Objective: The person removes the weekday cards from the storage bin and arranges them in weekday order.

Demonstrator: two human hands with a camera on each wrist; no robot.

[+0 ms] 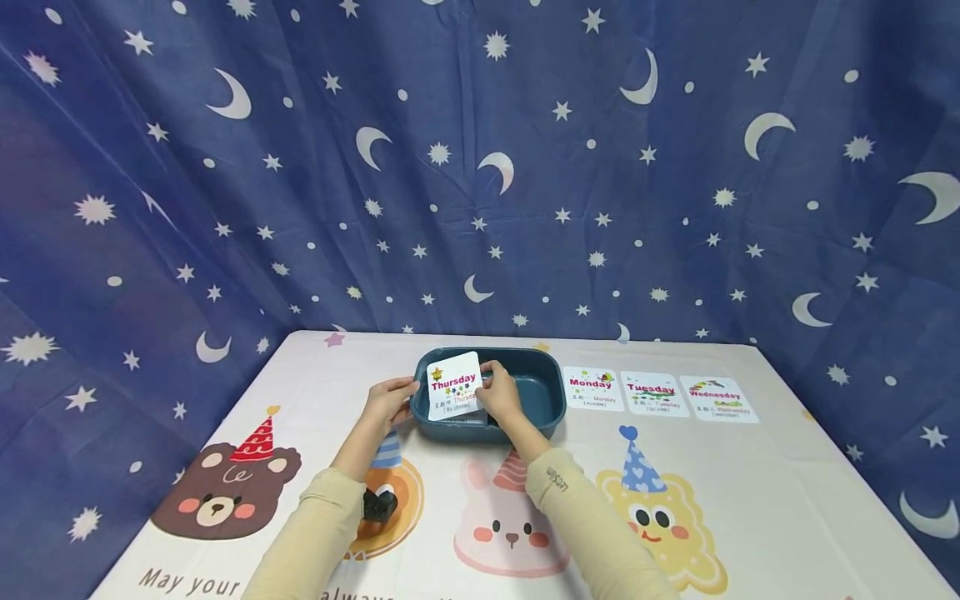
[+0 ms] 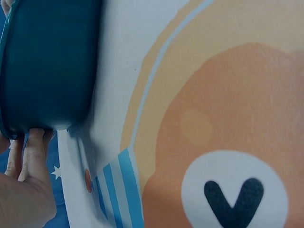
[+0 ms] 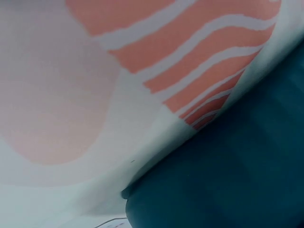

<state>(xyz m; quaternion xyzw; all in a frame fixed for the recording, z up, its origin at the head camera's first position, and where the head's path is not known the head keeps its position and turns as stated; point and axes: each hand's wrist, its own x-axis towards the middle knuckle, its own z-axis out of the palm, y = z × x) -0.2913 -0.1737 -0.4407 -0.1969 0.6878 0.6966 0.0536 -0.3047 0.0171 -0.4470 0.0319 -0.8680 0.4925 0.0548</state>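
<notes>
A dark teal plastic bin (image 1: 536,361) stands on the table. My left hand (image 1: 390,402) grips its left end, thumb at the rim; in the left wrist view, fingers (image 2: 35,154) touch the bin's outer wall (image 2: 50,66). Over the bin's left half, my right hand (image 1: 498,393) pinches the right edge of a white "Thursday" card (image 1: 453,385), which is tilted. Part of another card (image 1: 471,417) shows beneath it inside the bin. The right wrist view has the bin's side (image 3: 223,175) but no hand.
Right of the bin, a "Monday" card (image 1: 592,389), a "Tuesday" card (image 1: 655,394) and a "Wednesday" card (image 1: 718,399) lie face up in a row. A cartoon-printed cloth (image 1: 795,517) covers the table. Behind it hangs a blue curtain (image 1: 450,275) with moons and stars.
</notes>
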